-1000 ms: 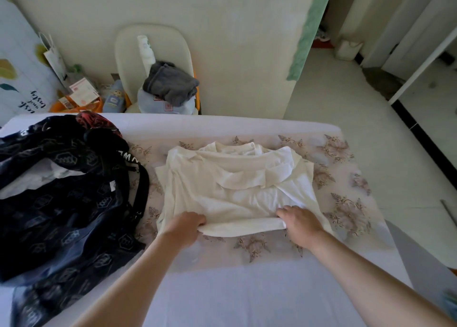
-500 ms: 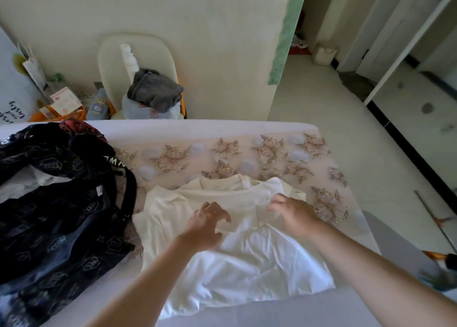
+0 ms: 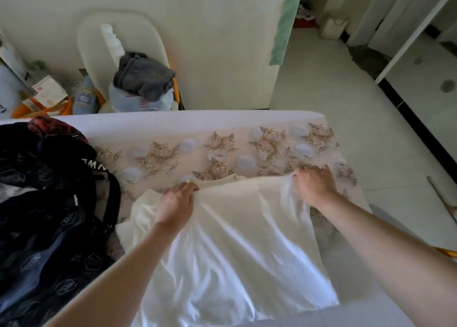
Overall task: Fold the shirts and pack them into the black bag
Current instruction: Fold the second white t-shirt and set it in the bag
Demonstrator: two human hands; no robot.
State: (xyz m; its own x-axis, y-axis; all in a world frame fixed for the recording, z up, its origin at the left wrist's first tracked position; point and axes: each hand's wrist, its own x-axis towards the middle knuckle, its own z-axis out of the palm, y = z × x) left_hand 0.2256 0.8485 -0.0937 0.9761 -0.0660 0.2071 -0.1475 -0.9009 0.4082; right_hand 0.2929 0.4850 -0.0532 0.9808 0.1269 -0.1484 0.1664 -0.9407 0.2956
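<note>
A white shirt (image 3: 237,247) lies on the floral-covered table (image 3: 222,143), its lower part spread toward me and over the near edge. My left hand (image 3: 176,203) grips the far edge of the shirt on the left. My right hand (image 3: 315,184) grips the same far edge on the right, and the cloth is stretched between them. The black bag (image 3: 47,210) with a pale pattern sits on the table at the left, a strap hanging beside the shirt. White cloth shows inside the bag's opening.
Behind the table stands a pale chair (image 3: 118,42) holding a grey garment (image 3: 143,75) and a light blue bundle. Boxes and an orange container (image 3: 42,101) crowd the far left corner. Tiled floor (image 3: 346,104) and a doorway lie to the right.
The folded shirt has been pulled toward me and opened out. Both hands moved from its near edge to its far edge, spread wider apart, and now hold it taut.
</note>
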